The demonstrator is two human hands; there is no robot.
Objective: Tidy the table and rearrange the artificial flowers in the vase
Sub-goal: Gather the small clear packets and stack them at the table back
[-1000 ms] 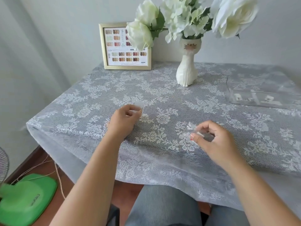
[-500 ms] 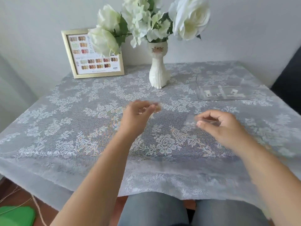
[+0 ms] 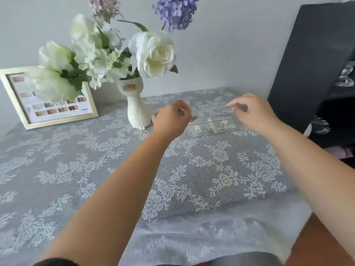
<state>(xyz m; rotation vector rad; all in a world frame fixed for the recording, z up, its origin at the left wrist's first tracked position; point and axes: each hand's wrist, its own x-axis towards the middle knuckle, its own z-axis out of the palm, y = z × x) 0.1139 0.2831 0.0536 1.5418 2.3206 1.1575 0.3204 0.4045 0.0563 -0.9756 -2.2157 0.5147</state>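
Observation:
A white cat-shaped vase [image 3: 137,112] stands at the back of the lace-covered table [image 3: 96,160]. It holds white artificial flowers [image 3: 153,52], a purple bloom [image 3: 176,10] and a pale pink one [image 3: 103,6]. To its right lies a clear plastic tray [image 3: 211,128] with small items inside. My left hand [image 3: 172,120] hovers at the tray's left end, fingers pinched on a small clear piece that is blurred. Over the tray's right end, my right hand [image 3: 253,112] pinches another small clear piece.
A gold-framed colour chart [image 3: 51,106] leans against the wall at the back left, partly behind a white bloom. A tall black object [image 3: 317,64] stands just past the table's right edge. The cloth hangs over the near edge above my knees.
Both hands have travelled from the middle of the table to the clear tray at the back right, still pinched on their small clear pieces. The view has swung right and up.

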